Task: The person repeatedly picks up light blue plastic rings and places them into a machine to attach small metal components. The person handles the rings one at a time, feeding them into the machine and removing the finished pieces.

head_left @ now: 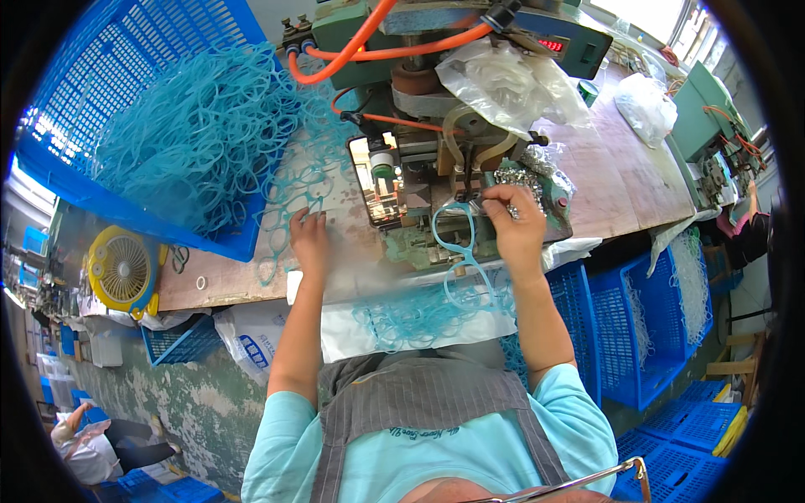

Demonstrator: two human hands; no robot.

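Note:
A light-blue plastic eyeglass frame (453,248) hangs lengthwise at the front of the machine (419,155), its upper end at the machine's small fixture. Right beside that end, my right hand (515,225) has thumb and forefinger pinched together. What lies between those fingertips is too small to make out. On the left, my left hand (311,243) reaches over the tabletop with its fingers apart, close to loose blue eyeglass frames (289,198). Small shiny metal parts (518,178) lie heaped just beyond my right hand. More blue frames (411,317) lie on white sheeting at my lap.
A large blue crate (63,172) heaped with blue frames leans at the left. Near it stand a yellow fan (122,270) and scissors (179,259). Orange hoses (352,46) cross above the machine. Blue crates (616,323) stand at the right; another person (92,444) is lower left.

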